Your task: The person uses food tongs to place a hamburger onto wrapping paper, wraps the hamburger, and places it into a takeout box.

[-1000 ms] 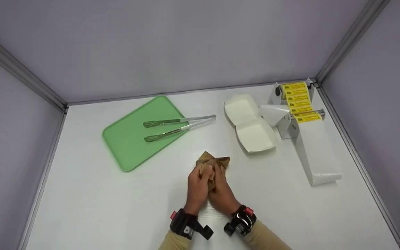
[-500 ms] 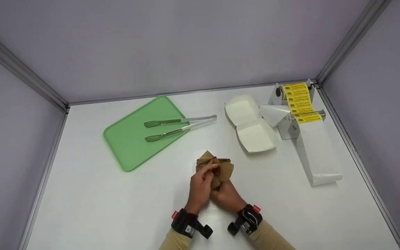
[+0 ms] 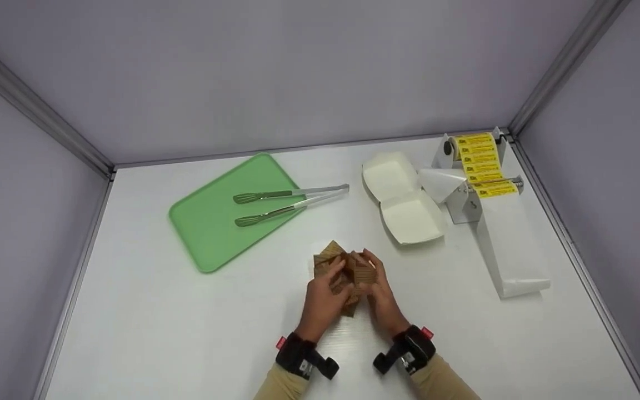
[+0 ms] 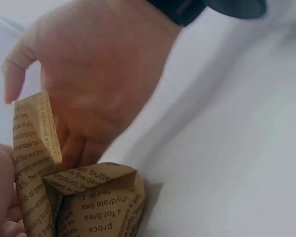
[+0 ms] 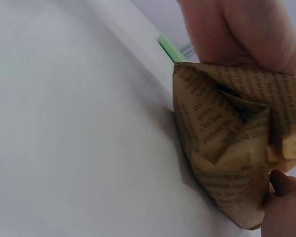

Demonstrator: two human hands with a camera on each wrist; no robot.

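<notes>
Pale lilac-grey panels (image 3: 320, 72), joined by metal posts, close in three sides of a white surface (image 3: 186, 322). Near its front middle, the left hand (image 3: 323, 303) and right hand (image 3: 383, 300) hold a creased brown printed paper (image 5: 217, 148) between them, fingers and thumbs bent about its left and right sides. Its corners stick up and its folds stand partly open; whether it touches the surface I cannot tell. Black wrist cameras (image 3: 296, 356) sit above tan sleeves (image 3: 445, 381). Beyond the hands, to the right, lies an open off-white clamshell box (image 3: 413, 218). Left of it, metal tongs (image 3: 284, 210) rest spread on a green tray (image 3: 214, 241), their joined end overhanging its edge. Farther right stands a label dispenser (image 3: 511, 239) carrying a strip of yellow labels (image 3: 481, 168).
</notes>
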